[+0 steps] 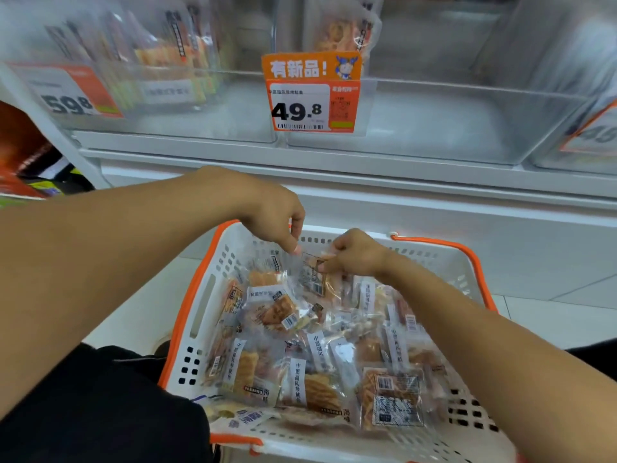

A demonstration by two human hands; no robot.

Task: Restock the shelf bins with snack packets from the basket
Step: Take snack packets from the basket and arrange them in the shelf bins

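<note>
packets (310, 372) in basket (187, 315), bins (417, 118) behind

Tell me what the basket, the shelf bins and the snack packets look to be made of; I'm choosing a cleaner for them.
Basket: looks like moulded plastic, white and perforated, with an orange rim.
Shelf bins: clear rigid plastic, probably acrylic; packets show through the glossy walls.
Snack packets: thin transparent film, crinkled and shiny, with printed paper-like labels.
Price tag: apparently printed card, perhaps in a clear holder.
</note>
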